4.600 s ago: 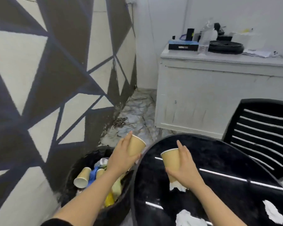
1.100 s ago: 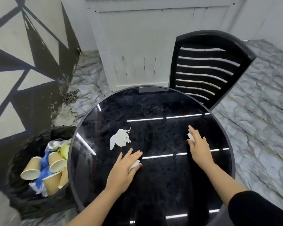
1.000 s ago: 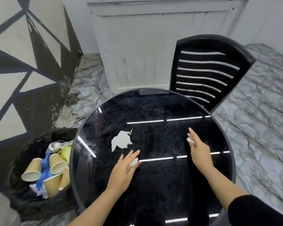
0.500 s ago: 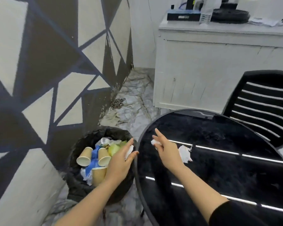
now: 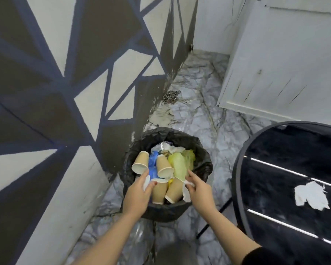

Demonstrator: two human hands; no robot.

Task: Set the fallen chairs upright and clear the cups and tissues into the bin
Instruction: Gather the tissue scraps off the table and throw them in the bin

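Note:
Both hands are over the black-lined bin (image 5: pixel 203 148), which holds several brown paper cups (image 5: pixel 140 163), blue plastic and a yellow-green bag. My left hand (image 5: pixel 137 194) pinches a small white tissue (image 5: pixel 146 182) between thumb and fingers above the bin's near left side. My right hand (image 5: pixel 199 190) holds another white tissue (image 5: pixel 186 192) over the near right side; its lower part hangs into the bin. One torn white tissue (image 5: pixel 310 195) lies on the round black table (image 5: pixel 287 169) at the right.
A wall painted with dark and pale triangles runs along the left. A white cabinet (image 5: pixel 283 60) stands at the back right. A small chain (image 5: pixel 171 96) lies on the marble floor near the wall.
Both hands have carried their tissues from the table leftward and now hang over the bin. My view has swung down and left onto the bin.

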